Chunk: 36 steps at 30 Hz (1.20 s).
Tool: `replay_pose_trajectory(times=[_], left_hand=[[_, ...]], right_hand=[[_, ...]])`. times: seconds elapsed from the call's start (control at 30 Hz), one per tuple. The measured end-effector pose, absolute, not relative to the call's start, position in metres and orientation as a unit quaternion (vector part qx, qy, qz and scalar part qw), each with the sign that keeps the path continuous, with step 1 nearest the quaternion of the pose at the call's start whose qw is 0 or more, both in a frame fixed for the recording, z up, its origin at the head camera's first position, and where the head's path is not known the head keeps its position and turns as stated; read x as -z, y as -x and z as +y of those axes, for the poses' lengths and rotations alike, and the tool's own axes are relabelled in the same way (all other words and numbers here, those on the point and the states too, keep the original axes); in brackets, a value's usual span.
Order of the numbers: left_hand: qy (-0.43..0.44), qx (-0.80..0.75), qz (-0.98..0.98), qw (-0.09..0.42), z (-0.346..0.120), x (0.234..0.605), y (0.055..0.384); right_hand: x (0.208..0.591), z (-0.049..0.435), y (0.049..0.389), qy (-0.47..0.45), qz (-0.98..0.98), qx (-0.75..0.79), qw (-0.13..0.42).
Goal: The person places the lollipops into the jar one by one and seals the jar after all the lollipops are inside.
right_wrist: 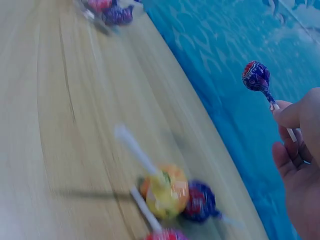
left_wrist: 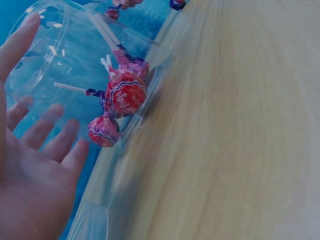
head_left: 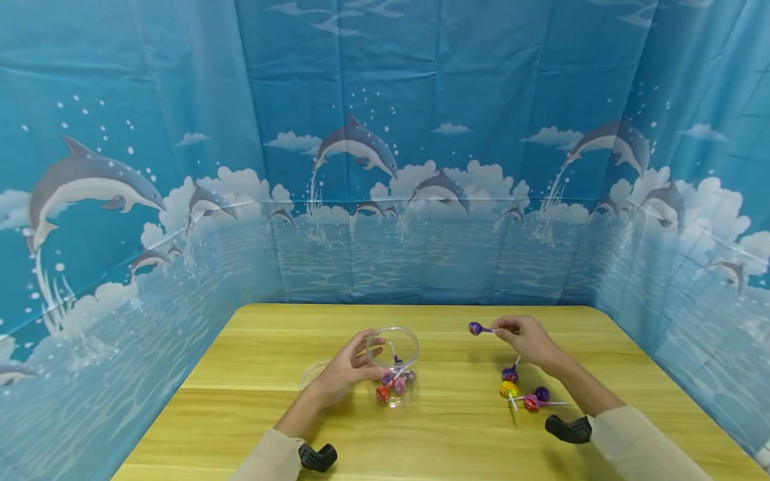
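My right hand [head_left: 529,339] pinches a purple-wrapped lollipop [right_wrist: 256,76] by its white stick, its round head pointing left, raised above the table. A clear round jar [head_left: 415,353] stands upright near the middle of the table, its mouth uncovered. Several lollipops lie in its bottom, among them a red one [left_wrist: 126,95] and a pink one [left_wrist: 104,131]. My left hand [head_left: 344,373] is at the jar's left side, fingers spread and nearly straight, fingertips right at the wall. Below my right hand lie loose lollipops: a yellow one [head_left: 508,389], a pink one [head_left: 531,403] and purple ones [head_left: 510,374].
A clear round lid [head_left: 305,378] lies on the wooden table [head_left: 240,414], partly hidden behind my left hand. A blue curtain [head_left: 385,260] with dolphins hangs along the back and sides of the table. Black wrist mounts [head_left: 317,458] sit at both sleeves.
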<state>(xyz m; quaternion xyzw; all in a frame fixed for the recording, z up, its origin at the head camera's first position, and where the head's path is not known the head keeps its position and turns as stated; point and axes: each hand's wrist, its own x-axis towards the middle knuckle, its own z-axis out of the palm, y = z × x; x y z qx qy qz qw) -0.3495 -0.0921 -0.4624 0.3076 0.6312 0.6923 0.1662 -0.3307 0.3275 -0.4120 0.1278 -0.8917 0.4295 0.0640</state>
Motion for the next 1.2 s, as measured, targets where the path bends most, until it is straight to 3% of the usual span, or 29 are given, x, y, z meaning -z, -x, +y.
replay_pose_trajectory(times=[1.2], left_hand=[[-0.305, -0.689, 0.636, 0.164, -0.092, 0.462, 0.349]], right_hand=[[0.383, 0.199, 0.337, -0.237, -0.863, -0.441, 0.07]])
